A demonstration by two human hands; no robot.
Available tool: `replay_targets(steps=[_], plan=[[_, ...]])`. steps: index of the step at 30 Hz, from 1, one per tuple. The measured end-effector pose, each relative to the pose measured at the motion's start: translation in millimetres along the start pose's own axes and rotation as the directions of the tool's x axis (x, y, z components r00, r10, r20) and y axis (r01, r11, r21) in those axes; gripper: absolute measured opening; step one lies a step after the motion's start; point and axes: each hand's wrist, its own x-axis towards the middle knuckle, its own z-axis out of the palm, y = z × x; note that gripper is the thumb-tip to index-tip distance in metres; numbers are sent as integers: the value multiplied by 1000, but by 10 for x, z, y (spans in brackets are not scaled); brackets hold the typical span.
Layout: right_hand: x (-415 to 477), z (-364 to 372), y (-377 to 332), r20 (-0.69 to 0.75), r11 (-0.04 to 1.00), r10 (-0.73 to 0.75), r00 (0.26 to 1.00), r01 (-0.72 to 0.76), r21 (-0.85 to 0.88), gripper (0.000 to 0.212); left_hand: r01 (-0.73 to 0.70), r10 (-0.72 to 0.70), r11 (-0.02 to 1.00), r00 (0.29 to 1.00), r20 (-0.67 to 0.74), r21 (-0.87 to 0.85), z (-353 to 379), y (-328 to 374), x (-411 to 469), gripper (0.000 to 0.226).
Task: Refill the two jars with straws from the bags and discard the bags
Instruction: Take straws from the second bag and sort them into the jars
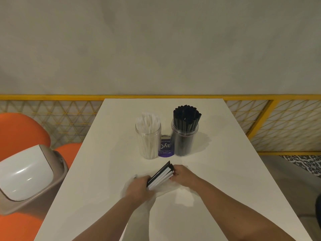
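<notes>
a swing-lid bin (26, 173) stands off the left edge of the white table (225, 171), beside an orange chair (20, 131). the left forearm reaches in from the bottom, and the left hand (139, 188) curls its fingers round the near end of a mixed bundle of black and white straws (160, 176). the bundle slants away to the right, low over a clear bag (185, 199) lying flat on the table. the right hand (182, 173), its forearm entering from the lower right, pinches the bundle's far end. farther back, the jar of white straws (148, 141), a purple card (165, 148) and the jar of black straws (185, 136) stand upright in a row.
</notes>
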Motion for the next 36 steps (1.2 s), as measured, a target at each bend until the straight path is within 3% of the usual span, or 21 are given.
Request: replay_targets(steps=[2, 5, 7, 9, 13, 16, 23, 28, 31, 33, 36], plan=[[-26, -20, -20, -15, 991, -33, 999, 35, 128, 31, 19, -19, 999, 1000, 2, -37, -2, -13, 18, 15], [-43, 13, 3, -23, 990, -35, 999, 38, 135, 34, 65, -63, 995, 998, 27, -81, -51, -30, 34, 22], [-7, 66, 64, -42, 999, 17, 999, -18, -30, 30, 80, -75, 990, 996, 51, -112, -79, -54, 55, 31], [0, 90, 79, -61, 972, 13, 998, -27, -232, 8, 84, -68, 982, 993, 99, -167, -119, -50, 52, 36], [-5, 107, 68, -147, 897, -119, 982, 42, -441, 23, 95, -4, 894, 979, 206, -438, -253, -46, 18, 33], [8, 102, 43, -132, 822, -143, 981, 43, -567, 27, 134, 19, 814, 966, 256, -566, -339, -35, -23, 37], [11, 107, -15, -147, 590, -226, 963, 16, -807, 28, 182, -101, 650, 983, 154, -738, -399, -68, -22, 40], [22, 66, 45, -194, 554, -175, 965, -66, -830, 34, 164, -74, 607, 986, 151, -777, -450, -75, -58, 47], [-31, 20, 19, -247, 612, -199, 948, -76, -787, 32, 139, -53, 565, 990, 132, -813, -495, -84, -84, 45], [-88, 3, -25, -271, 698, -350, 896, 56, -714, 29, 106, -47, 546, 994, 96, -831, -519, -60, -98, 41], [-185, 29, -134, -154, 783, -474, 867, 334, -525, 57, 61, -39, 531, 998, 47, -845, -555, 17, -97, 35]])
